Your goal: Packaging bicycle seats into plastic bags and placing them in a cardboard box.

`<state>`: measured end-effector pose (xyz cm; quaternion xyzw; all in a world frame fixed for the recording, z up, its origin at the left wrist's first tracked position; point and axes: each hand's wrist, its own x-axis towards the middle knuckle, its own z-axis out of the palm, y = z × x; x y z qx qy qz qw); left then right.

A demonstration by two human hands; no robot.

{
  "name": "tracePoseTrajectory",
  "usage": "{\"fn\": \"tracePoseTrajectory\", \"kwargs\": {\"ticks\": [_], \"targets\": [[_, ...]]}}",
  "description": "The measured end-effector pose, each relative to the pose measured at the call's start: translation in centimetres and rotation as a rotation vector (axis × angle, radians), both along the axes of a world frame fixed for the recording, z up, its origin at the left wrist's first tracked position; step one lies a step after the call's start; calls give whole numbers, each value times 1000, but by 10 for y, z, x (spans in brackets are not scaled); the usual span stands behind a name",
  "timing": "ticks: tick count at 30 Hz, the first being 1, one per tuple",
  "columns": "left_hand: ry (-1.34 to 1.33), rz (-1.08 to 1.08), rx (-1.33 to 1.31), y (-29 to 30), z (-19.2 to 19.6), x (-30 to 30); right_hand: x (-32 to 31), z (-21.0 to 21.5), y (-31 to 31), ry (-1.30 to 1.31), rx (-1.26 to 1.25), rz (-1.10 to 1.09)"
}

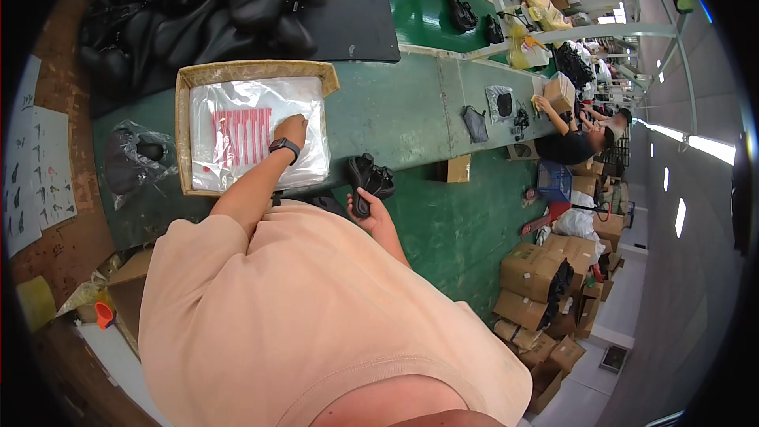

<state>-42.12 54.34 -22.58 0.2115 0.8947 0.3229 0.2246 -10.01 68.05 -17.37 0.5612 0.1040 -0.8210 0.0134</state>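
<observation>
My left hand [291, 130], with a dark watch on its wrist, reaches into an open cardboard box [184, 122] on the green workbench [395, 103]. Its fingers are closed at the edge of the top clear plastic bag [304, 160] in a flat stack with red print. Beside the bench's near edge, my right hand [373, 215] grips a black bicycle saddle [365, 178] by its narrow end. Left of the box lies another saddle [136, 160] wrapped in clear plastic.
Black saddles [213, 20] are heaped on a dark mat [360, 12] beyond the box. Farther right, a co-worker [577, 146] handles a carton [560, 93] at the bench. Cardboard boxes [531, 273] are piled on the right. Sheets with drawings [43, 170] stand at the far left.
</observation>
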Motion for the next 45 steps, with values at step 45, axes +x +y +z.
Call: {"fn": "tracePoseTrajectory", "kwargs": {"ticks": [45], "targets": [[-374, 235, 699, -234, 210, 60, -92, 212, -78, 885, 387, 508]]}}
